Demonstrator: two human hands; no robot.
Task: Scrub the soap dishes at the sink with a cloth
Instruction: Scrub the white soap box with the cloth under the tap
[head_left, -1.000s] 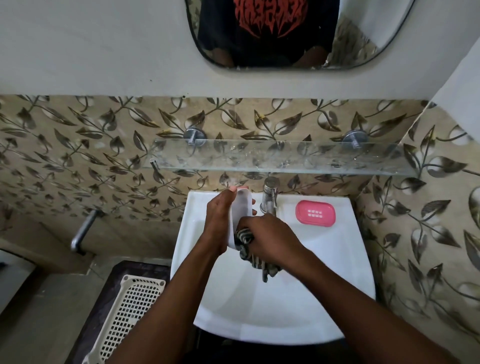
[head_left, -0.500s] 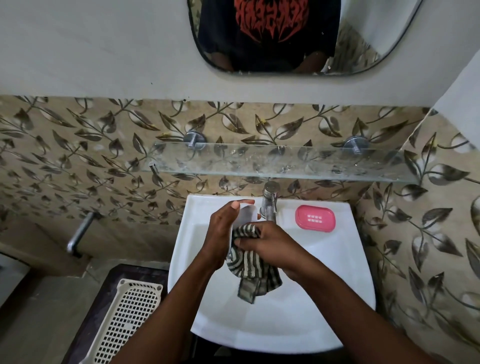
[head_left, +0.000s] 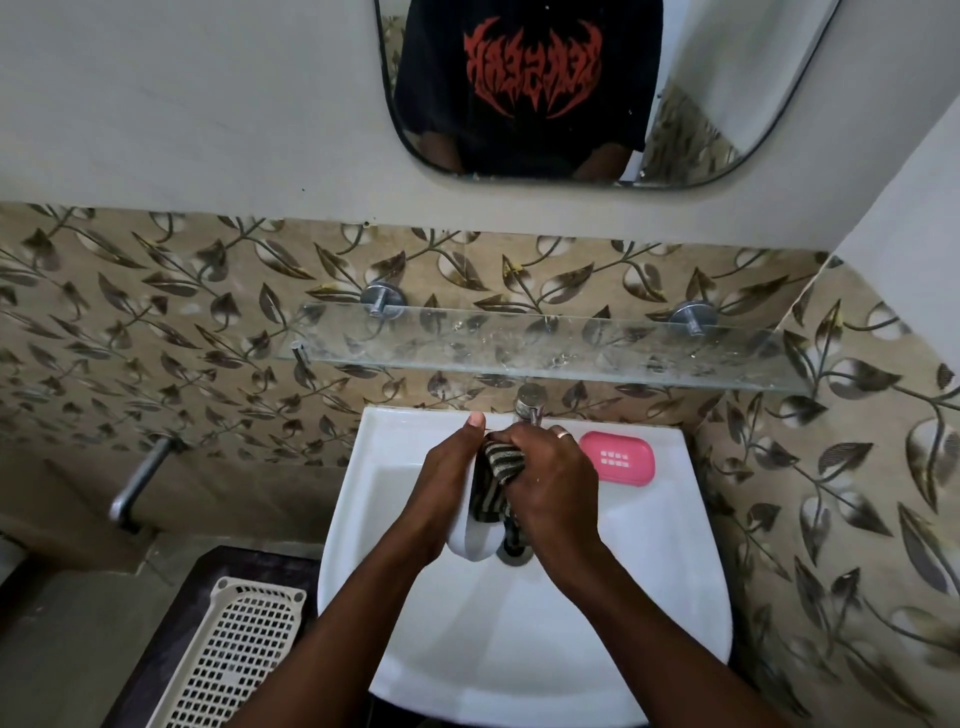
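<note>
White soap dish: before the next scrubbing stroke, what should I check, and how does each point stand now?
1. Left hand grips the white soap dish: ok.
2. Right hand presses the striped cloth into the dish: ok.
3. Dish held over the sink basin: ok.
4. Pink soap dish lies apart on the sink rim, clear of the hands: ok.
5. Tap running: cannot tell.
6. Dish inside clean: cannot tell, cloth covers it.

Striped cloth (head_left: 497, 470) now bunched higher.
</note>
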